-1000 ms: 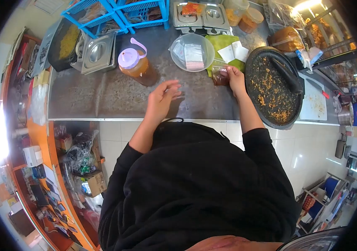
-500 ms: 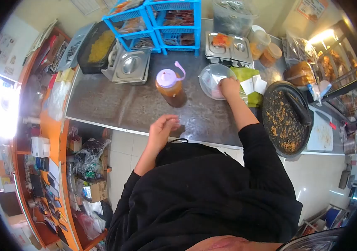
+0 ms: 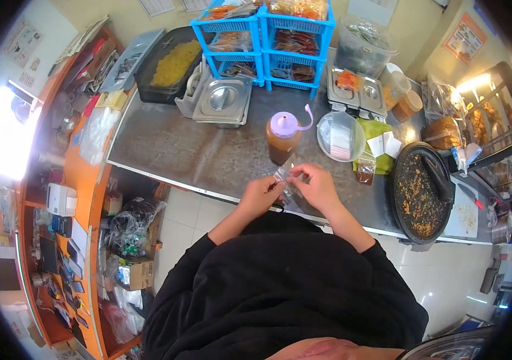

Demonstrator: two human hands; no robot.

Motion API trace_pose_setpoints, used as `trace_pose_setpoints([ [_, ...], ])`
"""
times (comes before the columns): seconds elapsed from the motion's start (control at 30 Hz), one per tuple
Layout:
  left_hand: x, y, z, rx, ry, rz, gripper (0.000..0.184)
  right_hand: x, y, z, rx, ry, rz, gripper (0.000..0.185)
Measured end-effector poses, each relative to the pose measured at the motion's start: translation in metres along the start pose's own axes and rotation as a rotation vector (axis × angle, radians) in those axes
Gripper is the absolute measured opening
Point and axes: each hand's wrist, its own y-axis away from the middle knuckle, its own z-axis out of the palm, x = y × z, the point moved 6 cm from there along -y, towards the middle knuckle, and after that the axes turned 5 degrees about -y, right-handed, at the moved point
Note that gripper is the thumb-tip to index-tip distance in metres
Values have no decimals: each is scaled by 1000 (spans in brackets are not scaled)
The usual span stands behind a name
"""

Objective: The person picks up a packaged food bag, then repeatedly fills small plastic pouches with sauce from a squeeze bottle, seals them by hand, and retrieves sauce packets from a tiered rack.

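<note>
Close to the counter's front edge, my left hand (image 3: 259,197) and my right hand (image 3: 317,187) pinch a small clear plastic bag (image 3: 282,175) between them. Just behind the bag stands a squeeze bottle (image 3: 283,139) of brown sauce with a lilac cap, its stopper flipped up. A round clear plastic tub (image 3: 327,139) sits behind and right of my right hand, with flat plastic bags in it. Right of the tub, a small packet of brown sauce (image 3: 365,170) rests by a green cloth (image 3: 382,162).
A large stone mortar (image 3: 409,210) with crumbs and a pestle (image 3: 439,180) stands at right, beside a white board (image 3: 464,210) with a red-handled knife. Blue basket racks (image 3: 295,58), lidded steel pans (image 3: 223,101) and jars (image 3: 407,106) line the back. Orange shelves (image 3: 82,207) stand left.
My right hand has left the round tub and come to my left hand, and a small plastic bag is now between them. The view has shifted, so the counter appears farther right.
</note>
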Motion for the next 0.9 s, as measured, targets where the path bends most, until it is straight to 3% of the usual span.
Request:
trace_pose_setpoints([
  [0.2, 16, 5, -18, -37, -327, 116, 19, -8, 8, 26, -254, -62, 187, 24],
  [0.3, 0, 1, -23, -71, 27, 100, 18, -9, 6, 31, -216, -18, 137, 20],
  [0.4, -11, 6, -23, -112, 186, 53, 19, -19, 7, 37, -189, -128, 91, 18],
  [0.7, 1, 11, -28, -118, 195, 68, 22, -20, 12, 43, -123, -63, 110, 12],
  [0.8, 16, 16, -29, -124, -163, 201, 22, -26, 10, 34, 96, 43, -36, 11],
  [0.83, 13, 13, -31, -109, -128, 166, 22, -32, 10, 32, 122, -15, -67, 10],
  [0.9, 3, 8, -41, -87, -62, 90, 20, -47, 9, 33, -16, 228, -318, 9],
])
